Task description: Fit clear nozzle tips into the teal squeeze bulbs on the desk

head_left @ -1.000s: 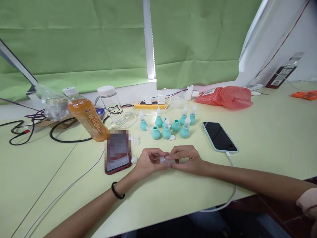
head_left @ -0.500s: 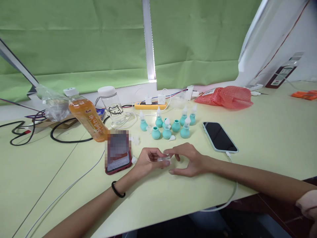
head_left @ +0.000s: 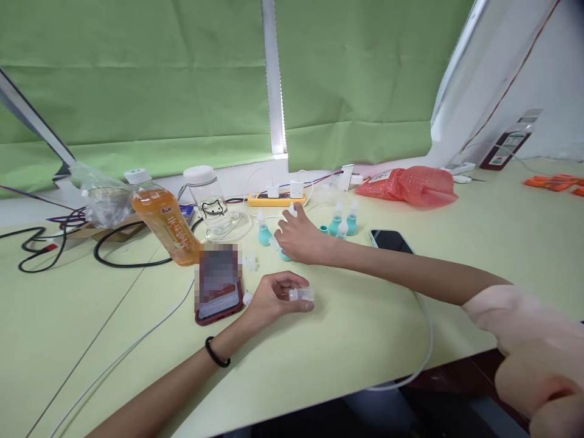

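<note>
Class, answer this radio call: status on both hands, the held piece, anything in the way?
Left hand holding clear tube, lying sideways. Right hand at teal bulbs, contact unclear. Right forearm hiding part of right-side phone.

At my end of the feed, the right hand (head_left: pixel 303 237) covers several teal bulbs (head_left: pixel 285 254), so I can't tell whether it grips one, and the left hand (head_left: pixel 274 298) hides part of the clear tube (head_left: pixel 302 294). I lose the near end of the dark-screened phone (head_left: pixel 391 240) behind the right forearm (head_left: pixel 392 269), most of the red-cased phone (head_left: pixel 219 286) reaches me pixelated, and the dark bottle (head_left: pixel 506 146) has print too small to read. The picture's edges cut off the pink sleeve (head_left: pixel 493 310), orange items (head_left: pixel 554 182) and left forearm (head_left: pixel 159 389).
</note>
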Available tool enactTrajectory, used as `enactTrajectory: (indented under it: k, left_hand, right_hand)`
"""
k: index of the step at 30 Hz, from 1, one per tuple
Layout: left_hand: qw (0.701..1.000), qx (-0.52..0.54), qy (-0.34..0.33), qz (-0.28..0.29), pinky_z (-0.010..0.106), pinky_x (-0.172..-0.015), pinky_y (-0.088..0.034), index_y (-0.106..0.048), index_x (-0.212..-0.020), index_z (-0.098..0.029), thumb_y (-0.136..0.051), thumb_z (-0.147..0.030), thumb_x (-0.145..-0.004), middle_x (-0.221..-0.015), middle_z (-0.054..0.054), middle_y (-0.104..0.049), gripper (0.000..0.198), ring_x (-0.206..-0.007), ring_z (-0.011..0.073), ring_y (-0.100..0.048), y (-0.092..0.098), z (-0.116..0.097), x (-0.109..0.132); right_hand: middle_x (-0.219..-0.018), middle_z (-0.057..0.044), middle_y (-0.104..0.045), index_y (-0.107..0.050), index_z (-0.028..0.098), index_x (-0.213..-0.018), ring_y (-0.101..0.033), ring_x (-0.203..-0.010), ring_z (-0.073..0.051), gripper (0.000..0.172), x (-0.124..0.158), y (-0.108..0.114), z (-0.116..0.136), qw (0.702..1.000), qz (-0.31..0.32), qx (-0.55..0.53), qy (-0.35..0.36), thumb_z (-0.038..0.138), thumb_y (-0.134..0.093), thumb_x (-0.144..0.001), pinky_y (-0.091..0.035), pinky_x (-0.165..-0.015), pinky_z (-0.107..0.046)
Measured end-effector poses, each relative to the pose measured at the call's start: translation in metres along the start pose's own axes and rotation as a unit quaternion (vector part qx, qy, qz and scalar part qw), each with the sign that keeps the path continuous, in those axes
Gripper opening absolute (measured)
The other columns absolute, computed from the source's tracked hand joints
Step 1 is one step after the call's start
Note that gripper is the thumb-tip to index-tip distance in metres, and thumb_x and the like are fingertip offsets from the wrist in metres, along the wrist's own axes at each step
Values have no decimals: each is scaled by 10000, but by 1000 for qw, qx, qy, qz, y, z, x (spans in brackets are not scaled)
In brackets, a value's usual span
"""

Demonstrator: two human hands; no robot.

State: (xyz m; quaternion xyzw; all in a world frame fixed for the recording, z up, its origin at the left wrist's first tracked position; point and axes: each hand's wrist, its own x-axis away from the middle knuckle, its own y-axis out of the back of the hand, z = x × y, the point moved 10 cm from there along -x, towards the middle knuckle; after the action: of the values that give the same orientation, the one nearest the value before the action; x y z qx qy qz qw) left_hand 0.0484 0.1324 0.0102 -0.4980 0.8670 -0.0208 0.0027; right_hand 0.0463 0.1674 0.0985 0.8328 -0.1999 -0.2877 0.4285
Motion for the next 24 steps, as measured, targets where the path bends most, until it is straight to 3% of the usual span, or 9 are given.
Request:
enactTrajectory:
  k: [4,10,13,17,20,24]
  left_hand:
    - [1000,-17,12,-16,202,-538,-416,-612,-793,-112,-722,-191,-493,-624,-3,-564,329,-551,77,-490,3,3,-1]
    - [1000,-21,16,-10,243,-616,-435,-620,-829,-117,-697,-259,-544,-734,40,-605,328,-664,131,-543,3,2,0]
    - [999,-49,-14,8,252,-668,-428,-617,-746,-116,-631,-305,-631,-765,53,-606,221,-721,143,-547,-2,-7,2]
    - [999,-30,-13,34,292,-723,-431,-592,-798,-117,-628,-300,-635,-864,81,-607,247,-794,170,-552,-8,-8,3]
    - [999,-39,2,34,268,-612,-438,-579,-788,-110,-640,-323,-616,-720,52,-595,280,-621,132,-543,-7,-1,1]
    - [996,-84,-29,29,207,-475,-329,-568,-732,-106,-461,-413,-747,-554,-11,-449,325,-478,67,-393,-7,-3,-1]
  right_hand:
    - [-635,-76,-562,-554,122,-685,-470,-774,-236,107,-3,-23,8,999,53,-5,14,35,-505,-649,-239,-789,-477]
    - [-772,-74,-538,-498,113,-804,-476,-728,-174,99,25,12,5,989,23,-138,42,159,-452,-729,-320,-748,-382]
    - [-812,-61,-537,-465,126,-918,-492,-710,-146,192,48,32,-6,962,-9,-272,28,165,-440,-732,-375,-639,-275]
    - [-823,-52,-556,-438,162,-968,-530,-754,-153,264,78,43,-21,925,-74,-372,-20,149,-471,-706,-408,-654,-276]
    - [-905,-52,-560,-446,189,-895,-536,-825,-156,215,92,32,-21,886,-87,-453,-42,172,-503,-688,-437,-653,-263]
    - [-887,-44,-559,-475,191,-921,-528,-775,-138,235,101,8,-22,863,-102,-485,-101,225,-529,-694,-449,-591,-234]
